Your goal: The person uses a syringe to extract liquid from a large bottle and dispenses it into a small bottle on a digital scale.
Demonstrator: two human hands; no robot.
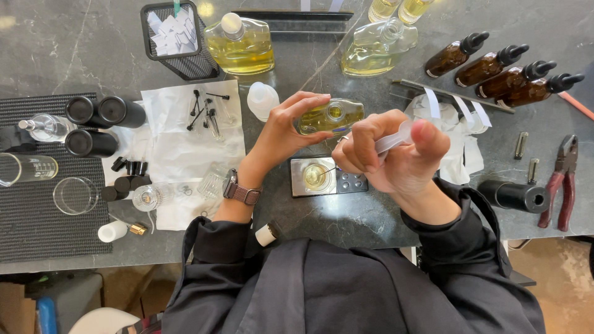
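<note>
Glass, clear and flat-sided, part-filled with pale yellow liquid: the small bottle [330, 116] is held above the dark stone table [371, 216], over the small scale [328, 176], whose pan carries a little glass vessel [315, 175] of the same liquid. Judged rigid, smooth, breakable and likely slick if wet; light for its size, weight shifting as the liquid moves. Best grip looks to be across the broad faces or narrow edges, away from the open neck. Left hand [286, 127] does so: thumb beneath, fingers curled over the top edge, closed on the bottle, wrist bent back, watch strap [242, 193] showing. Right hand [396, 151] is raised close to the camera, fingers narrow and pinched around a clear plastic syringe [396, 137], thumb up at its end, its thin needle reaching down to the vessel. Amber dropper bottles [501, 71] and red-handled pliers [560, 182] lie well apart to the right.
</note>
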